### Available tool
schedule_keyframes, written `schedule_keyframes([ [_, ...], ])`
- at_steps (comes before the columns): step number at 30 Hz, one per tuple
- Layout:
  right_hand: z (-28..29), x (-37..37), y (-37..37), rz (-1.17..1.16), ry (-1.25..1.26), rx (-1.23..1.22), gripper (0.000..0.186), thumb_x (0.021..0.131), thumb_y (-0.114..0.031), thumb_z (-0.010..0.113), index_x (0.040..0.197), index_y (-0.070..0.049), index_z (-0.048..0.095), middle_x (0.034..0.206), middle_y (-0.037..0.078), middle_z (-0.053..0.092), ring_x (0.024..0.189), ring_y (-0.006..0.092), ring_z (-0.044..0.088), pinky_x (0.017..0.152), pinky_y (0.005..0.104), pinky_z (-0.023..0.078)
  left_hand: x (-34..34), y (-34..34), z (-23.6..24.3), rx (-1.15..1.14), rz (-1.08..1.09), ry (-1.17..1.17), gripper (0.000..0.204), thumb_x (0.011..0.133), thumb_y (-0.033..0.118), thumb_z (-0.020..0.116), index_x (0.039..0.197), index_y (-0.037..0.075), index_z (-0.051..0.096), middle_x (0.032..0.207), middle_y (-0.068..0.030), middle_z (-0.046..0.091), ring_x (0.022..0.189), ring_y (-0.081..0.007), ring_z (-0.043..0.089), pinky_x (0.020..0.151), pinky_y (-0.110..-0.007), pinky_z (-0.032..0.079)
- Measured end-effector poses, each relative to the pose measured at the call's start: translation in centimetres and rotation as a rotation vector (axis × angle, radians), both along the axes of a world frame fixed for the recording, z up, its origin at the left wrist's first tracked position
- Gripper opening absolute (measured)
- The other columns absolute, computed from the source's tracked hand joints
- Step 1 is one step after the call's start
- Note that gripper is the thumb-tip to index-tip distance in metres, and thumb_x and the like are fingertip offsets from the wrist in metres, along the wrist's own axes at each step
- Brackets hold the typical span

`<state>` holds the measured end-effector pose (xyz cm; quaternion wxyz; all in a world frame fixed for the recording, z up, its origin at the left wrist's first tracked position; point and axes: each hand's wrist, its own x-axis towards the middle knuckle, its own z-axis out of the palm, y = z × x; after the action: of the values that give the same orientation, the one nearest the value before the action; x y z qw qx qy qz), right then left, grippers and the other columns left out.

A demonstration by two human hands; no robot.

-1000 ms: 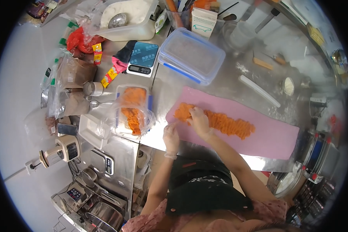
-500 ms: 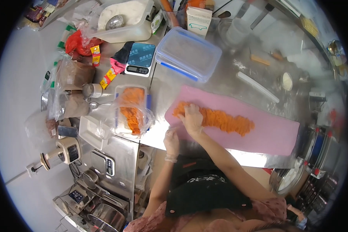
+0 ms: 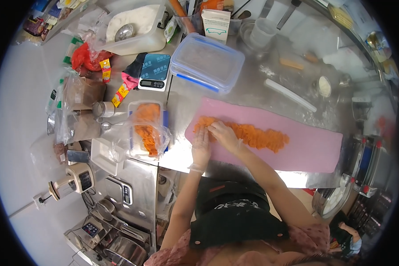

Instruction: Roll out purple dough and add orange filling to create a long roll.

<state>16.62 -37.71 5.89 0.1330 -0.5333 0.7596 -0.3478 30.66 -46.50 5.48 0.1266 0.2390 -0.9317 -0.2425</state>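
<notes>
A long pink sheet (image 3: 306,153), smooth like rolled-out dough, lies across the steel table in front of me. Along its left and middle part runs a lumpy band of orange mash (image 3: 257,136). My left hand (image 3: 201,146) lies at the band's left end, fingers stretched out and close together, nothing in it. Beside it my right hand (image 3: 224,135) has its fingers bent and pressed together on the orange mash, near the left fingertips. The right hand covers part of the band.
More orange mash fills a plastic-lined tub (image 3: 166,119) at left. Beyond the sheet are a lidded clear box (image 3: 208,60), a kitchen scale (image 3: 155,71), a white rolling pin (image 3: 290,95) and a flour bin (image 3: 139,46). A white tray (image 3: 106,157) stands left.
My left hand has come forward from the sheet's near edge onto the left end of the mash and its fingers have straightened. My right hand has turned toward it. The view has shifted slightly.
</notes>
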Motion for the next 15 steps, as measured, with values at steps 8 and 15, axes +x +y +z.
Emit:
schedule_keyframes([
  [8, 0.4, -2.7, 3.2, -0.534, -1.075, -0.183, 0.016, 0.086, 0.001, 0.068, 0.101, 0.0, 0.071, 0.107, 0.006, 0.071, 0.097, 0.0115, 0.065, 0.085, 0.0269, 0.053, -1.0, 0.9, 0.0, -0.079, -0.092, -0.167, 0.065, 0.083, 0.011, 0.059, 0.141, -0.011, 0.04, 0.148, -0.0283, 0.04, 0.142, -0.0437, 0.032, 0.118, -0.053, 0.023],
  [15, -0.7, -5.7, 12.4, -0.659, -1.147, -0.121, 0.019, 0.087, -0.001, 0.067, 0.105, 0.0, 0.07, 0.103, 0.002, 0.069, 0.093, 0.0088, 0.062, 0.082, 0.0235, 0.051, -3.4, 4.1, 0.0, -0.08, 0.026, -0.143, 0.057, 0.087, 0.02, 0.066, 0.136, -0.002, 0.049, 0.136, -0.0238, 0.052, 0.132, -0.0382, 0.044, 0.112, -0.05, 0.032],
])
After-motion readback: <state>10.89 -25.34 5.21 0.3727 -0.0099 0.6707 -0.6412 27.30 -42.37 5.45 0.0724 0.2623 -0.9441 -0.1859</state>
